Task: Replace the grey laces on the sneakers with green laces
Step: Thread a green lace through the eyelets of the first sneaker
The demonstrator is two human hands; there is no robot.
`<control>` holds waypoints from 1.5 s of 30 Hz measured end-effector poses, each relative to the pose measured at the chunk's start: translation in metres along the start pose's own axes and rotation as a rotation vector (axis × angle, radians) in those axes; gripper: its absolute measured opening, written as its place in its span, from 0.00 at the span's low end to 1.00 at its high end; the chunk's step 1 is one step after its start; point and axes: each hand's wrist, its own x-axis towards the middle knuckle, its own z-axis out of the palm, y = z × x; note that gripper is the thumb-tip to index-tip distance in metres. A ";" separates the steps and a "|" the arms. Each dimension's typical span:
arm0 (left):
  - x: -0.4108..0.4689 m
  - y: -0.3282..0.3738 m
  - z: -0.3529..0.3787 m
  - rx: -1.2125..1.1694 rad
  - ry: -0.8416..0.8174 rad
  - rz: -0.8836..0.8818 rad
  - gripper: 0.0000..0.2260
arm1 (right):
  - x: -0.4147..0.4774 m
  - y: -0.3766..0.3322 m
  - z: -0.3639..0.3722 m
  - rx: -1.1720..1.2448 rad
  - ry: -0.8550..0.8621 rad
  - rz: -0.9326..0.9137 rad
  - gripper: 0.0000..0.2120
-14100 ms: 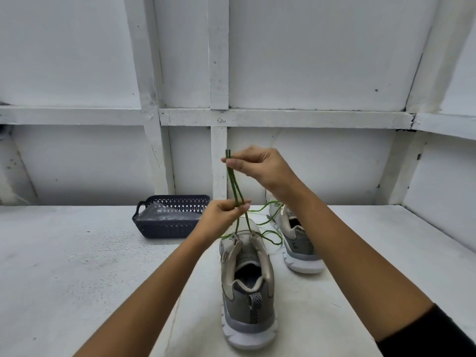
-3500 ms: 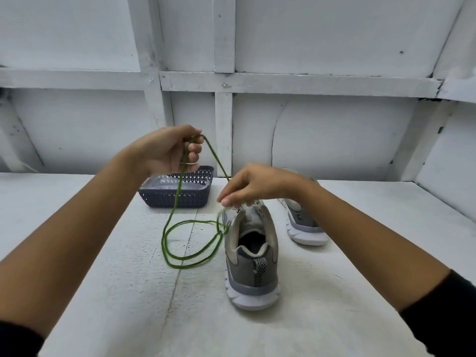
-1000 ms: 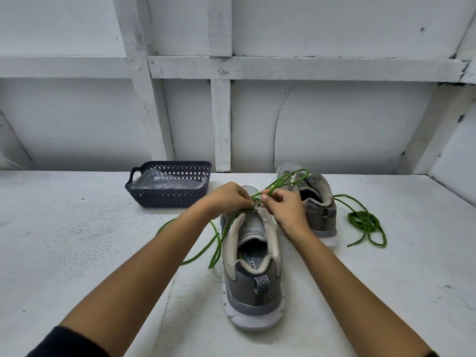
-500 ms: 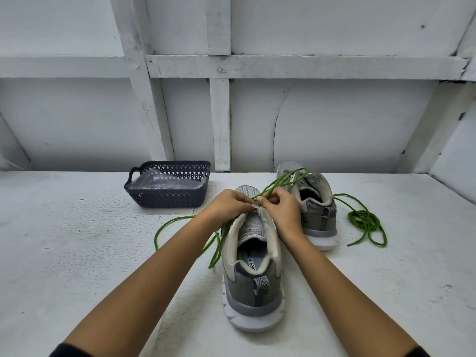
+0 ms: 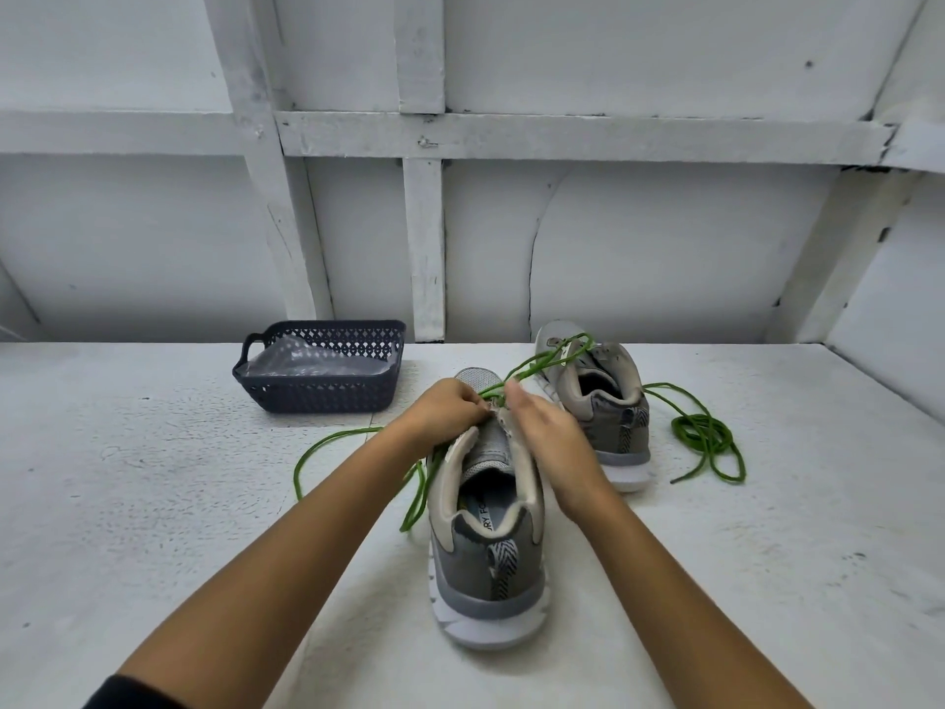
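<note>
The near sneaker (image 5: 486,534) stands in the middle of the white table (image 5: 153,529), heel toward the person and toe pointing at the far wall. A green lace (image 5: 532,372) is partly in its upper eyelets. Loose strands fall down its left side and loop out over the table to the left, and other strands run far and right across the toe of the far sneaker (image 5: 598,401).

The left hand (image 5: 445,411) is curled over the top of the tongue, fingertips pinching the lace at the eyelets. The right hand (image 5: 547,437) lies against the shoe's right flap with a fingertip up beside the lace; I cannot tell whether it actually grips anything.

The far sneaker sits just right of the hands, heel also facing near. A coiled green lace (image 5: 698,436) lies on the table to its right. Far left of the shoes is a dark lattice basket (image 5: 317,396) holding clear plastic (image 5: 317,358).
</note>
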 end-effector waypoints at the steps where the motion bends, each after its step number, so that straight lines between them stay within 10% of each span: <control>1: 0.000 -0.001 -0.002 -0.025 -0.002 0.001 0.06 | -0.005 0.003 0.001 -0.053 -0.003 -0.024 0.23; 15: -0.057 -0.015 -0.086 -1.176 0.379 0.219 0.12 | -0.017 0.008 0.005 -0.059 0.172 -0.041 0.20; 20: -0.066 -0.037 -0.125 -0.632 0.653 0.056 0.10 | -0.019 0.008 0.005 -0.060 0.191 -0.036 0.21; 25: -0.050 -0.011 -0.082 0.368 0.260 0.176 0.12 | -0.019 0.009 0.005 -0.070 0.189 -0.048 0.21; 34: 0.006 0.017 -0.010 0.592 -0.005 0.130 0.11 | -0.019 0.008 0.007 -0.068 0.168 -0.040 0.21; 45: -0.044 -0.004 -0.089 -0.782 -0.296 0.296 0.02 | -0.018 0.010 0.005 -0.050 0.183 -0.020 0.21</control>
